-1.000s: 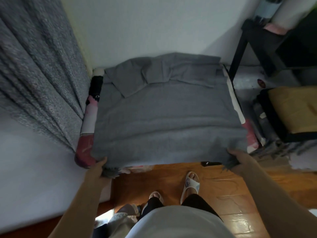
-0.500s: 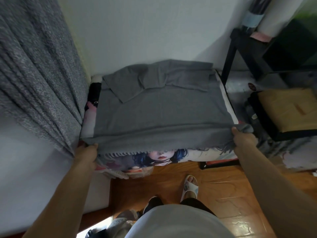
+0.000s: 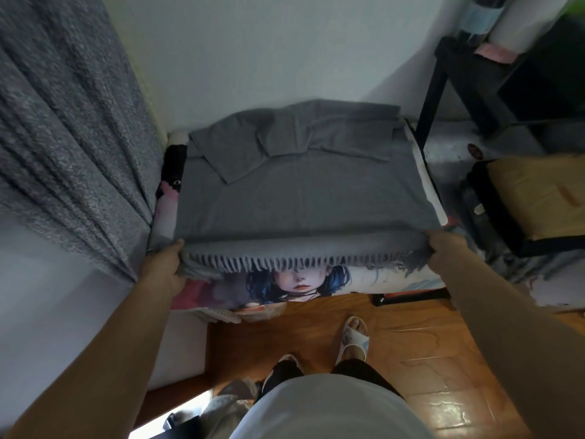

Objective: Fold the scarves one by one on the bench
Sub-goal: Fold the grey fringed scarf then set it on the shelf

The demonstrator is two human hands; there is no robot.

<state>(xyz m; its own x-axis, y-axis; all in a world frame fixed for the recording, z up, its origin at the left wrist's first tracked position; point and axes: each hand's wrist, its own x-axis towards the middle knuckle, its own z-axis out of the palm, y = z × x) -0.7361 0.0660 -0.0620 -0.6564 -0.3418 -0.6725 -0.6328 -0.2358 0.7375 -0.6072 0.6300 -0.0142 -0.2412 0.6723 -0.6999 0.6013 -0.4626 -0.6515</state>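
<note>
Hands, left hand (image 3: 164,264) and right hand (image 3: 443,248), pinch the fringed grey woollen scarf (image 3: 300,198) at mid-frame corners; uneven lifting could skew the fold on the bench (image 3: 430,185).

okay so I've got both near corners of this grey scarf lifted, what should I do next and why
Probably carry the fringed edge forward to the far end: left hand and right hand each grip a near corner of the grey scarf, which lies flat on the bench, unfolded.

Scarf (image 3: 304,198) on bench (image 3: 430,198); curtain (image 3: 63,137) left.
</note>
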